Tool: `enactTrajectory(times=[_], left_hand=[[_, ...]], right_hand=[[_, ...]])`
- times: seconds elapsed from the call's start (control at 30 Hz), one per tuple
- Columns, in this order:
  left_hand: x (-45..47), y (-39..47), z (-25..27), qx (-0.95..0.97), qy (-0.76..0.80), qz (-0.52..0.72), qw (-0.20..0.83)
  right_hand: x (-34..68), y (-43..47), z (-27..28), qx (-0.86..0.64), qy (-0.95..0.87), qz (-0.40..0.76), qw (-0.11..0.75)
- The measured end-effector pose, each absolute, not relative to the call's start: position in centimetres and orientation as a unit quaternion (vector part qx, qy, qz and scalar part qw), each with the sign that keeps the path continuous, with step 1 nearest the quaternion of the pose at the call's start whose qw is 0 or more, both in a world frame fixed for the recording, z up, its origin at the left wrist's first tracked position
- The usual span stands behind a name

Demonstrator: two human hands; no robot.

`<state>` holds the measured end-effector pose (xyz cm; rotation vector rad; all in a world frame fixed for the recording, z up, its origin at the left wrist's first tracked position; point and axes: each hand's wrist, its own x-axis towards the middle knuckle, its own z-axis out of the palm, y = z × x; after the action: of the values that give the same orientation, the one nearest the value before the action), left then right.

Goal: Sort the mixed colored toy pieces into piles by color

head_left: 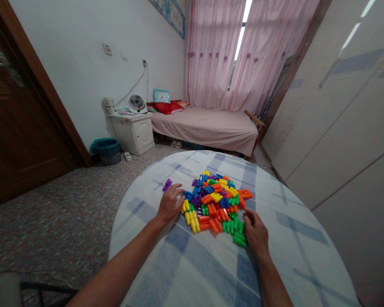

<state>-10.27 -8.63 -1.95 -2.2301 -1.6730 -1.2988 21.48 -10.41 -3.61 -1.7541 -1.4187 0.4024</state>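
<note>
Two arms flanked one block pile on a checked counter, fingers of left hand and right hand half-curled, any grip unclear; one bed and one fan stood behind.

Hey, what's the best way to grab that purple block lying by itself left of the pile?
Probably pinch the purple block across its outer sides, coming down from above with the left hand. It lies low on the table, apart from the pile, so its sides look free, and that hand is nearest.
</note>
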Motion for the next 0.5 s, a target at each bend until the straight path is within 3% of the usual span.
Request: enactTrajectory(times=[0.23, 0.5], left_hand=[[-5.7, -7.8, -3.3, -0.753, -0.554, -0.356, -0.002], [-5.8, -7.8, -3.2, -0.706, -0.540, -0.456, -0.031]], right_hand=[[21.8, -10.4, -3.8, -0.694, -0.563, 0.166, 0.416], [21.6, -10.4, -3.7, -0.694, -0.563, 0.168, 0.415]])
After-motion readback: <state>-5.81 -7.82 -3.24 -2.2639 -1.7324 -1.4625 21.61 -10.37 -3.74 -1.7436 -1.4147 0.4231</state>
